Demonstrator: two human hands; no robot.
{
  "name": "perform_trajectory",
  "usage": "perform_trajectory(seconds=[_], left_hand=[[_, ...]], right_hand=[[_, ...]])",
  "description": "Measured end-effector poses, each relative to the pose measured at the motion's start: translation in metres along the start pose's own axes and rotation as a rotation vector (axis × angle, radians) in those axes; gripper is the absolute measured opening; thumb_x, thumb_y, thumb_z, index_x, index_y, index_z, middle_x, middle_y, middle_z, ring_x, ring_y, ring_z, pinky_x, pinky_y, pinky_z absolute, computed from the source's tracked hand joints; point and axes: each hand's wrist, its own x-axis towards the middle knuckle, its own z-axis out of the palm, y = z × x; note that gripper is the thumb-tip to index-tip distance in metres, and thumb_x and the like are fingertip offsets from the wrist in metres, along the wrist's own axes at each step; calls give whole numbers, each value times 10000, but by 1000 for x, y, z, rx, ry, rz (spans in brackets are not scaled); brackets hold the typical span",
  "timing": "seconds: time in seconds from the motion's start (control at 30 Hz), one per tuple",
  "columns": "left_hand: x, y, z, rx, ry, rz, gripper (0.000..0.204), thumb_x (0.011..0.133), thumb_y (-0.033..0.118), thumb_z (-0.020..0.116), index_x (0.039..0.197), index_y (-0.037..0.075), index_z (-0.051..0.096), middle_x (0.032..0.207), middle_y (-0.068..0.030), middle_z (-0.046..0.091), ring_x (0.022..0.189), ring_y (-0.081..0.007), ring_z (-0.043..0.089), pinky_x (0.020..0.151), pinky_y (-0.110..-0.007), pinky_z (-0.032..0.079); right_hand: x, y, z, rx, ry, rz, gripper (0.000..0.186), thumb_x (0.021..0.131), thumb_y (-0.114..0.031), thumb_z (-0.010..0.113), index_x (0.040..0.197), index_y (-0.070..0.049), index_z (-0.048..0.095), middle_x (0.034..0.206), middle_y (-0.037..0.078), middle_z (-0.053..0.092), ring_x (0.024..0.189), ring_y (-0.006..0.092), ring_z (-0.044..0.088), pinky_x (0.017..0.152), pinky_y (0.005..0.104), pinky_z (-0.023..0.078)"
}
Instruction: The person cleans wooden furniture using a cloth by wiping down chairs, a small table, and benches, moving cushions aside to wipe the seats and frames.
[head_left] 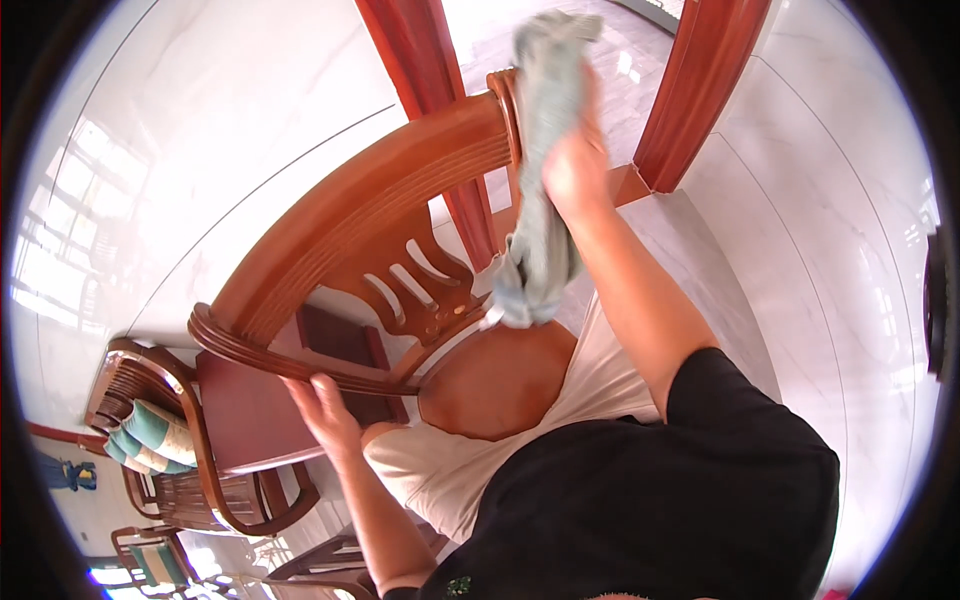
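Observation:
A wooden chair with a curved backrest rail [350, 200], slatted back and round seat [495, 380] stands before me. My right hand [578, 165] grips a grey-green cloth [535, 245], raised by the upper right end of the rail and blurred by motion; the cloth's lower folds hang above the seat. My left hand [325, 410] is at the chair's lower left, beside the end of the curved rail, fingers stretched out, thumb raised; whether it touches the wood I cannot tell.
At left are a dark red tabletop [245, 410], a wooden armchair with striped cushions [150, 430] and another chair [150, 560] farther back. A red wooden doorframe [700, 80] rises behind, beside pale tiled walls [820, 200].

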Motion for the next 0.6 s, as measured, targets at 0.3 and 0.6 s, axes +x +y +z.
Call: perform_trajectory(seconds=[0.3, 0.6], left_hand=[[129, 111, 19, -264, 250, 61, 580, 999, 330, 727, 1419, -45, 585, 1229, -111, 669, 1136, -183, 623, 1036, -322, 464], [121, 110, 19, -257, 288, 13, 585, 950, 337, 761, 1400, -8, 618, 1189, -95, 664, 1129, -180, 610, 1045, -325, 454]], right_hand=[[-4, 74, -41, 118, -94, 681, 487, 1094, -410, 502, 1301, 2, 660, 1117, 53, 718, 992, 134, 658, 870, 311, 536], [-41, 56, -23, 416, 18, 762, 416, 1099, -315, 471, 1231, 23, 675, 1092, 103, 721, 967, 192, 689, 859, 350, 568]])
